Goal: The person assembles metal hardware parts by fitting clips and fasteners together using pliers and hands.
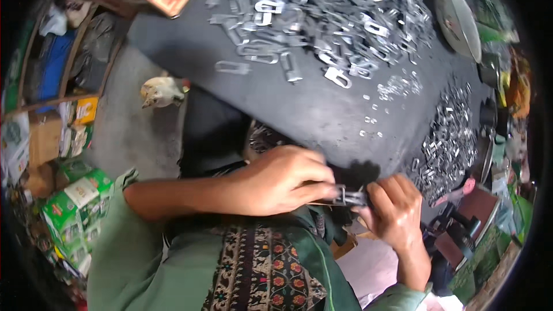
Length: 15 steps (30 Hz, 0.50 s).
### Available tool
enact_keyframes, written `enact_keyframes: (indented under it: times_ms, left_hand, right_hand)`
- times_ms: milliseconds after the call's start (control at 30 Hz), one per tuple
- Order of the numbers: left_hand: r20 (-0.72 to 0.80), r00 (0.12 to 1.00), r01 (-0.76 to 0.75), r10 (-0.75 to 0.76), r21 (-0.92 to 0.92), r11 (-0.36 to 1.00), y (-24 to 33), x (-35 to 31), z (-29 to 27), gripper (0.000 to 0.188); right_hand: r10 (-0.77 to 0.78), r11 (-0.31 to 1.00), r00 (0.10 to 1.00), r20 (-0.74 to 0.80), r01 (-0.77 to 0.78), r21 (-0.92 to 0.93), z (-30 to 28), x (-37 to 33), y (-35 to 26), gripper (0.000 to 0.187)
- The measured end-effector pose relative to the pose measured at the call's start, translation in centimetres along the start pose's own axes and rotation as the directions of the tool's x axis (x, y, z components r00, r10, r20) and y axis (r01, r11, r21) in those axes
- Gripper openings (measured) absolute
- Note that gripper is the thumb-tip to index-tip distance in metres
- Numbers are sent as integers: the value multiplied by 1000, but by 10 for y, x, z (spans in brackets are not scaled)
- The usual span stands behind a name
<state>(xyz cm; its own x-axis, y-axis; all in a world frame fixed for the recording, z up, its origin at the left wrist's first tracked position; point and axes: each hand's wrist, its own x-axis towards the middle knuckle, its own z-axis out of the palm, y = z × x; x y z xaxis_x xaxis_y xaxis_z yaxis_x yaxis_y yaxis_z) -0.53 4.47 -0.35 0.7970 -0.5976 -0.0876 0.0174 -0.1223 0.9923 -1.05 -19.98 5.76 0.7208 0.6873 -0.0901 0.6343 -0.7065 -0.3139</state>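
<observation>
Two bare hands meet over the lap: the left hand (pixel 285 181) has its thumb and curled fingers closed at one end of a small dark-and-silver metal piece (pixel 349 197), while the right hand (pixel 394 207) pinches the other end between thumb and bent fingers, so the piece lies between them, just off the near edge of the black, flat-topped surface (pixel 340 118). To do this joining or fitting well, I would let the right hand hold the piece steady and let the left do the fine pressing, keeping the fingertips clear of thin metal edges and the parts square to each other. Working close to the surface would probably help if a part slips. The left fingers are blurred and cover their end, so how the parts engage cannot be told. Just beyond the left wrist, a dark round container with small shiny bits (pixel 266 140) is partly hidden by that hand. Farther out, the loose scatter of tiny silvery rings (pixel 398 85) is too small to read, the heap of small dark metal parts (pixel 446 144) blends together, and the broad pile of flat grey metal loops (pixel 322 11) is cut off at the top
</observation>
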Motion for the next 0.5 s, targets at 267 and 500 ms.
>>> enact_keyframes:
  times_ms: [267, 500]
  left_hand:
    - [-277, 816, 201, 507, 959, 201, -6, 76, -26, 19]
    - [-332, 566, -161, 755, 854, 496, -25, 39, -6, 37]
  right_hand:
    - [299, 949, 950, 95, -285, -139, 23, -38, -18, 37]
    - [392, 915, 919, -45, -395, -88, 21, -45, -3, 34]
